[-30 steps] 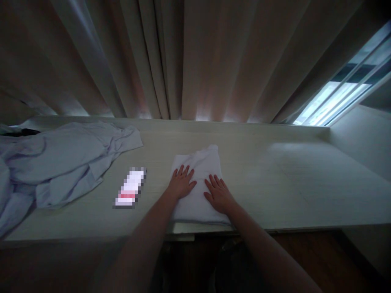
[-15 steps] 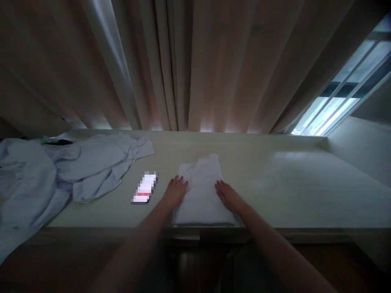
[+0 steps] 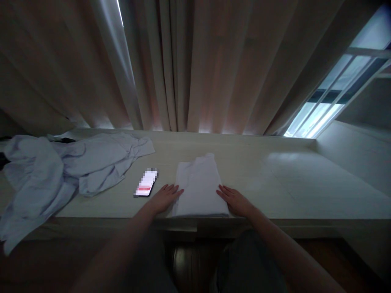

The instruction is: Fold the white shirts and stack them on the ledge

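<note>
Folded white cloth (image 3: 200, 187) between my two flat hands, at the near edge of the tabletop (image 3: 284, 187).
My left hand (image 3: 166, 196) lies palm down at the cloth's left side, fingers extended and thumb reaching over its margin; my right hand (image 3: 233, 199) lies likewise opposite, fingertips at the right margin; neither hand pinches anything (both are unclenched, though whether they press down I cannot tell); a lit phone (image 3: 147, 182) rests just beyond my left hand, to its left; farther left lies a rumpled pale garment (image 3: 100, 160); behind the tabletop hangs a pleated curtain (image 3: 214, 69).
</note>
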`<state>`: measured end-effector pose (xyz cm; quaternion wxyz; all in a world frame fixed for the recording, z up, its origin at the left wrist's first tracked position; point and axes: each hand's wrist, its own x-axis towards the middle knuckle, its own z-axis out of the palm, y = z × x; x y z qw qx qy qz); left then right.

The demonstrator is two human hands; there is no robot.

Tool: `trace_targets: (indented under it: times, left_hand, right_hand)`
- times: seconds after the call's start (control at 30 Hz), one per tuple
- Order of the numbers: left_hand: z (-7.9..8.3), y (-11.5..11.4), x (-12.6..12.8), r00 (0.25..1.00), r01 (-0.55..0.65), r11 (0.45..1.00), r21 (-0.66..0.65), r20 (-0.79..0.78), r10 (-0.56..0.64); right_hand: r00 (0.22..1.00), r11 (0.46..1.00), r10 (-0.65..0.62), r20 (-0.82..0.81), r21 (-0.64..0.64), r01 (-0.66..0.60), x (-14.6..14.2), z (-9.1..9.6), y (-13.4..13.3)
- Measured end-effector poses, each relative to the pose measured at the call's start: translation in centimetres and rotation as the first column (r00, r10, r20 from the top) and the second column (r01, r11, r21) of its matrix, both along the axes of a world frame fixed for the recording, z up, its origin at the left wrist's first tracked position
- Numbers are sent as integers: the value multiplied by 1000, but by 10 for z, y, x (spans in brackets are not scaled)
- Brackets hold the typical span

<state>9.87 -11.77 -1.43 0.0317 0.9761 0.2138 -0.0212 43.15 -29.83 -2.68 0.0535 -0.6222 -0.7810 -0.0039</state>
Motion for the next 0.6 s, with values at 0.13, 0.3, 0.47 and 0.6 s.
trace_targets:
  times: [0.13,0.3,0.47,0.6]
  left_hand:
    - [1,-6,-2,1000,6,1000,-22,5,-6]
    - [-8,-6,0,999,-41,997,-66,-18,40]
    - [-14,-9,6,993,-108,990,-92,35,112]
    - [-13,-11,8,993,-119,987,-111,14,121]
  right_hand:
    - [1000,999,16,-13,-45,-17,-1,3,-1]
    - [1000,996,-9,-15,-89,7,-2,-4,-1]
    - [998,995,-46,-48,-86,42,-6,-6,-2]
    - [997,996,-57,-59,-78,52,-9,-6,-5]
